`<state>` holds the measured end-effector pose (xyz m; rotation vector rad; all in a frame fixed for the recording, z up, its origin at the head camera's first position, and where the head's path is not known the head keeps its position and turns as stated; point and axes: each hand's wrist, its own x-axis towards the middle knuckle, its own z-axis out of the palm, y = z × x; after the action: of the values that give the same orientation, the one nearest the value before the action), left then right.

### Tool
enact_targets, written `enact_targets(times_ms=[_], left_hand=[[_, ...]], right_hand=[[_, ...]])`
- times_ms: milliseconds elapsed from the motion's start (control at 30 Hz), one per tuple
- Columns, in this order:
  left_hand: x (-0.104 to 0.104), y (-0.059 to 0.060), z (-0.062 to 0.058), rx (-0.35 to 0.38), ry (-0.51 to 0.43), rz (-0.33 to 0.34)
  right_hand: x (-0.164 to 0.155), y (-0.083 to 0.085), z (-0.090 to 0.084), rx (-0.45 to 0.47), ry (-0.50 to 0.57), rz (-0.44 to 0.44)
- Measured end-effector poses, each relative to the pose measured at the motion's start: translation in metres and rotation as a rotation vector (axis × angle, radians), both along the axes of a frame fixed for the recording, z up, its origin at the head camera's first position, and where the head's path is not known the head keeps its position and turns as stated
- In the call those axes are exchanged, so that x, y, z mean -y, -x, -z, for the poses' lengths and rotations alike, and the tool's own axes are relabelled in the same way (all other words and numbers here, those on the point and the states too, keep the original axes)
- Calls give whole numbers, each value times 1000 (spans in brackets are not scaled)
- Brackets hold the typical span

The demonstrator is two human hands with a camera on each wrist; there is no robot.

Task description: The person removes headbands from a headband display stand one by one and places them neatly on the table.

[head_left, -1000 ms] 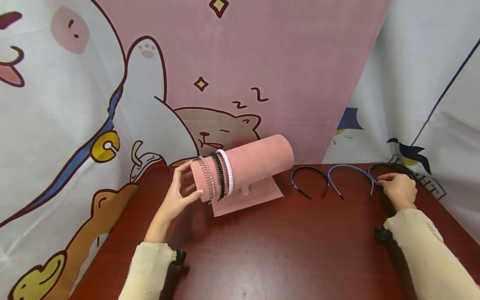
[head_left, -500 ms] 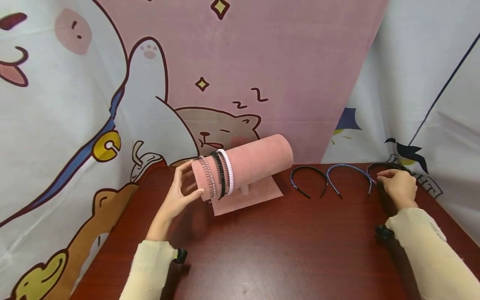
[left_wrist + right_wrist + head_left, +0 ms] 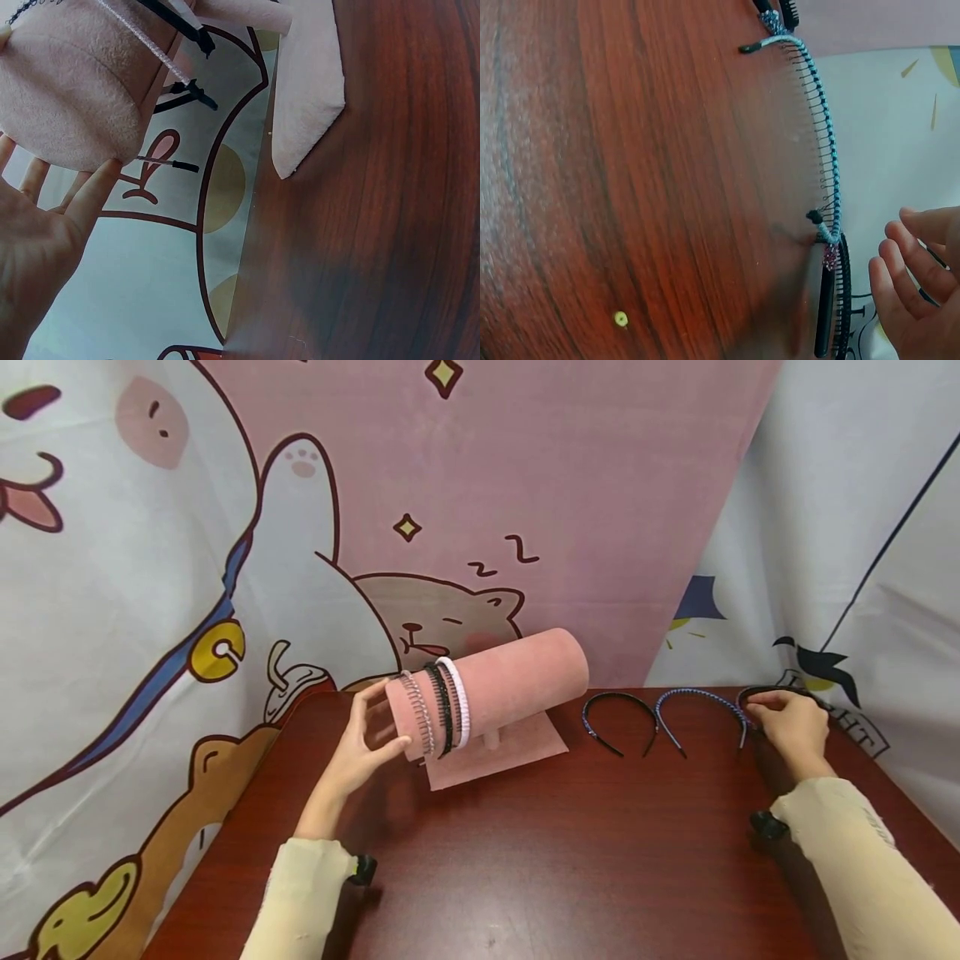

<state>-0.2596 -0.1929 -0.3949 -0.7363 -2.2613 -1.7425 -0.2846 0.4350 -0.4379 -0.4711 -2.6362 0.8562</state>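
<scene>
My left hand point(image 3: 360, 752) grips the near end of a pink plush headband stand point(image 3: 517, 681), thumb in front and fingers behind. Its roll carries a silvery toothed headband point(image 3: 417, 714), a black one point(image 3: 441, 710) and a white one point(image 3: 456, 702). In the left wrist view, fingertips press against the plush end point(image 3: 67, 112). At the right, my right hand point(image 3: 795, 731) hovers by a dark headband point(image 3: 844, 300) with a pinkish glittery tip; its fingers are loosely bent with nothing held. Beside that lies a blue wrapped headband point(image 3: 829, 135), then a black one with a bluish end point(image 3: 618, 696).
The stand's pink base point(image 3: 502, 760) rests on the glossy reddish-brown table point(image 3: 570, 860). A cartoon-printed cloth point(image 3: 600, 485) hangs right behind the table's far edge. A small yellow ring point(image 3: 621, 319) shows on the wood in the right wrist view.
My right fingertips have shifted slightly up and left by the dark headband. The left hand keeps its hold on the stand, and the headbands have not moved.
</scene>
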Motion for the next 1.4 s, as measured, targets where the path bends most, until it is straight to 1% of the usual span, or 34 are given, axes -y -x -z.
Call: enact_targets(times_ms=[233,500,700,967,1267,1400], left_hand=[[1,1,0,4,-1,0],[0,1,-1,5,3,0],[-1,1,-1,6,7,5],[0,1,0,4,10,2],[0,0,-1,10,10,1],[0,0,-1,11,13,1]], right_hand=[[4,1,-1,-27,19,-5],[13,0,-4,-74,73,-7],[17,-3,-3,-94,78,-8],[25,-7,0,-87,117,-35],[32,-8,6,-84,84,-27],[35,-10,7,-71,117,-41]])
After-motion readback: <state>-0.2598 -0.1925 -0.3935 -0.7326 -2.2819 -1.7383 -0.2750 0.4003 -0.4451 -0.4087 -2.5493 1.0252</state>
